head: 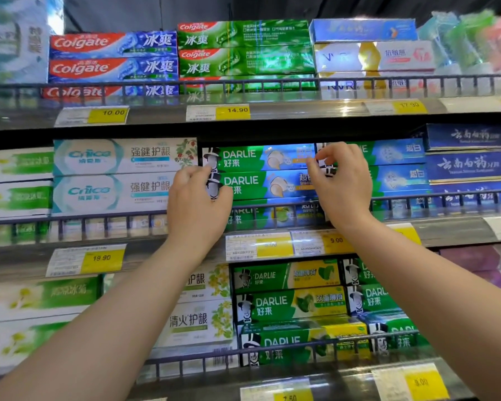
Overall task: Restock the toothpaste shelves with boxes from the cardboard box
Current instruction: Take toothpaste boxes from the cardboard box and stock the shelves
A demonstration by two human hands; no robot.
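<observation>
Arms raised, left hand (198,199) and right hand (342,185) hold curled grips on opposite ends of top Darlie box (245,158).

The Darlie box (258,157), green on the left and blue on the right, lies level with its long face to the front. It is on top of a stack (252,186) of the same boxes on the middle shelf (156,246). The left hand (198,198) and right hand (342,183) hold its two ends with curled fingers.
</observation>
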